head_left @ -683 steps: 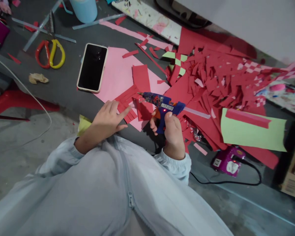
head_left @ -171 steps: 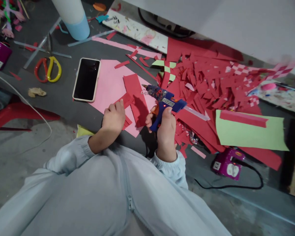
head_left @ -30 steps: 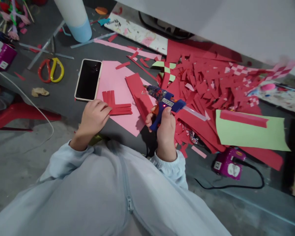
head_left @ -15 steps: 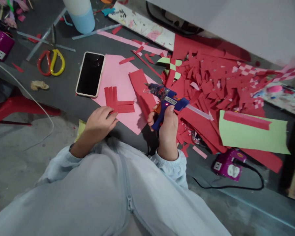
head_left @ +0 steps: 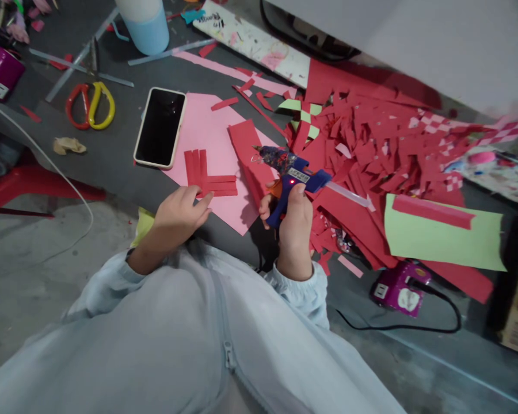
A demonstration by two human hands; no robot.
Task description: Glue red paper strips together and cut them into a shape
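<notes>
My right hand [head_left: 291,224] is wrapped round the handle of a blue glue gun [head_left: 291,175], its nozzle pointing left over a wide red paper strip [head_left: 251,158]. My left hand [head_left: 176,218] touches the lower left corner of an L-shaped piece of red paper strips [head_left: 202,175], with thumb and fingers at its edge. That piece lies on a pink sheet [head_left: 218,126]. A phone [head_left: 160,127] with a dark screen overlaps the sheet's left side.
Scissors [head_left: 89,106] and a bottle of blue liquid [head_left: 149,29] stand or lie at the upper left. Red paper scraps [head_left: 371,144] heap at the right, beside a green sheet [head_left: 440,244] and a purple box with a black cord [head_left: 403,287].
My left hand has shifted slightly to the right, its thumb now nearer the corner of the red strips. The glue gun stays almost where it was in my right hand.
</notes>
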